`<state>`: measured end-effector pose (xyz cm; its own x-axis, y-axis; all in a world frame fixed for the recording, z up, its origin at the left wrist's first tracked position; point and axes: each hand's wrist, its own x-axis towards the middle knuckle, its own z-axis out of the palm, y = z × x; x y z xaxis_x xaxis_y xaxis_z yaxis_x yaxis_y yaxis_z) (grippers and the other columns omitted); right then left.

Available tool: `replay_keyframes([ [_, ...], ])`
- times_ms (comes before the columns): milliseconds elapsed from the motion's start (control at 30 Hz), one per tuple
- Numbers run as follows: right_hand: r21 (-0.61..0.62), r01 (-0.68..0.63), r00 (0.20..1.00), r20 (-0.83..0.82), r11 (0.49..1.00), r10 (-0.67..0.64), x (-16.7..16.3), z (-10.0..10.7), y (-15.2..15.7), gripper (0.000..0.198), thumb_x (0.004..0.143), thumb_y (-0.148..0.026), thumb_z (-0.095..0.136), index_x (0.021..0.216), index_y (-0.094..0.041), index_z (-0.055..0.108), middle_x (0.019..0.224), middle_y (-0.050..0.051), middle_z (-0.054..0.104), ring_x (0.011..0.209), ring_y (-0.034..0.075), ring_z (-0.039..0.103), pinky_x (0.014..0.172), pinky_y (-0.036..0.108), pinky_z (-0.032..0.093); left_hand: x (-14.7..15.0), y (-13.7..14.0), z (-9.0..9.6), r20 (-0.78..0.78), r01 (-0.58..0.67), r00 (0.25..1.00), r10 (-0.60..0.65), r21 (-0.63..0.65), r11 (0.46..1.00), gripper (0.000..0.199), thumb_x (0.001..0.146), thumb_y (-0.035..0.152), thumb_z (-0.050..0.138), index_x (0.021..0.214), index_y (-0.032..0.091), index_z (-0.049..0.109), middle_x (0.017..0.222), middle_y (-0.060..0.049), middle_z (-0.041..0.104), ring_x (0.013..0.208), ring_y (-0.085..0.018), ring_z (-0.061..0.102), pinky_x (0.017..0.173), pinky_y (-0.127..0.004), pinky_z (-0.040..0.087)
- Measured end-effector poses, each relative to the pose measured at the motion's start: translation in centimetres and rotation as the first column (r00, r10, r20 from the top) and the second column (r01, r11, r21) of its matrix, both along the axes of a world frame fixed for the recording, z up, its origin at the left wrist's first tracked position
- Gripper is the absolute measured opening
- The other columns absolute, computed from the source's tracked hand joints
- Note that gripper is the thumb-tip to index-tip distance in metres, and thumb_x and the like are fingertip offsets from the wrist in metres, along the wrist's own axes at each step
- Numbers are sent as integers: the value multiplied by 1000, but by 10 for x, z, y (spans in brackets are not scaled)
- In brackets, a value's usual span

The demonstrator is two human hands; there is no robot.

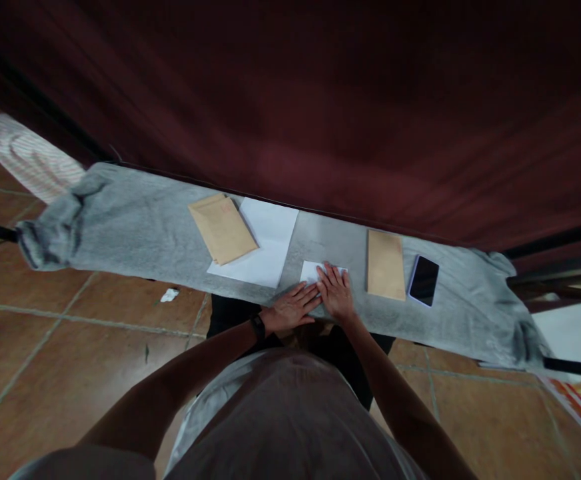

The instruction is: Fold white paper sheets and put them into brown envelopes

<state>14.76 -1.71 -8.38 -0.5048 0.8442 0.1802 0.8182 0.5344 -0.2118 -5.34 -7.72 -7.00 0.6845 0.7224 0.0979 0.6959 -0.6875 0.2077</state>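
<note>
A small white piece of paper (310,270), perhaps folded, lies near the front edge of the cloth-covered table (140,233). My right hand (335,291) rests on it with its fingers stretched out over the sheet. From the left, my left hand (291,309) lies flat with fingers extended, its fingertips at the paper's lower left edge and close to the right hand. Both hands partly hide the paper. Left of them are larger white sheets (270,243), overlapped by a stack of brown envelopes (224,229).
Right of my hands lies another brown envelope (386,265), with a phone (424,280) beside it. A dark red curtain (290,100) hangs along the table's far edge. On the tiled floor there is a scrap of white paper (169,295).
</note>
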Motion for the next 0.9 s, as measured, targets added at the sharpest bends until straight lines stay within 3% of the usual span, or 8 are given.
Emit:
replay_keyframes([
  [233,5,28,1000,5,1000,-28,-2,0,0,50,108,-34,32,156,-25,39,163,9,36,150,30,32,122,60,19,1,-9,-2,-16,-88,996,89,70,994,66,99,53,50,154,19,40,163,-16,35,154,-29,26,127,-50,19],
  [567,56,89,996,-24,994,-88,-7,-2,0,46,106,-34,38,151,-26,47,158,8,44,145,30,42,121,62,22,6,-24,-10,31,-277,961,275,117,954,66,102,51,42,154,10,37,161,-23,35,152,-32,30,122,-53,31],
  [700,84,77,997,-35,994,-74,-6,-7,1,47,106,-34,38,151,-26,46,157,9,46,145,29,42,121,61,23,12,-14,-6,61,-352,936,347,104,930,58,104,44,37,151,10,41,157,-20,44,148,-30,38,121,-49,35],
  [900,102,56,998,-23,993,-54,-6,-6,1,47,105,-31,38,150,-25,47,157,10,46,145,31,42,119,62,25,26,19,-10,107,-442,895,433,82,893,61,104,40,32,156,7,32,159,-19,41,150,-30,35,122,-51,33],
])
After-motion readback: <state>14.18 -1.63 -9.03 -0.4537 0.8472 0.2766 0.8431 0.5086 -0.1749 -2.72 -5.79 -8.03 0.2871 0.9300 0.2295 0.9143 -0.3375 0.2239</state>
